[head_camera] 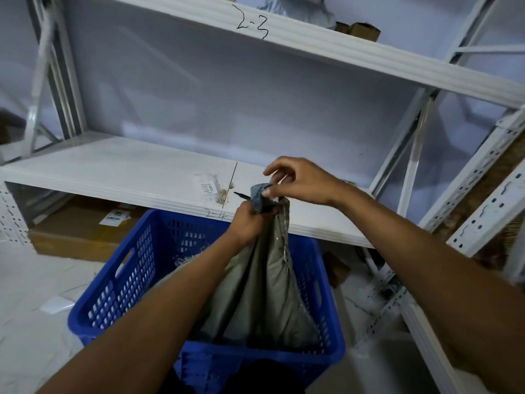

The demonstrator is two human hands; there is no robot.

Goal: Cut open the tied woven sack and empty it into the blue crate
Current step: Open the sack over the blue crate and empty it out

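A grey-green woven sack point(267, 294) stands upright inside the blue perforated crate point(119, 282), its bunched neck pulled up above the crate rim. My left hand point(248, 223) is clenched around the neck just under the tied top. My right hand point(298, 183) pinches the blue-grey tip of the sack from above, thumb and fingers on it, other fingers spread. A thin dark blade or tool tip point(241, 195) pokes out to the left at the neck; which hand holds it I cannot tell.
A white metal shelf point(113, 172) marked 2-4 runs right behind the crate, with a small labelled clear packet point(208, 187) on it. Above is the shelf marked 2-3 point(312, 38). A flat cardboard box point(82, 226) lies under the lower shelf. Perforated rack uprights point(480, 194) lean at right.
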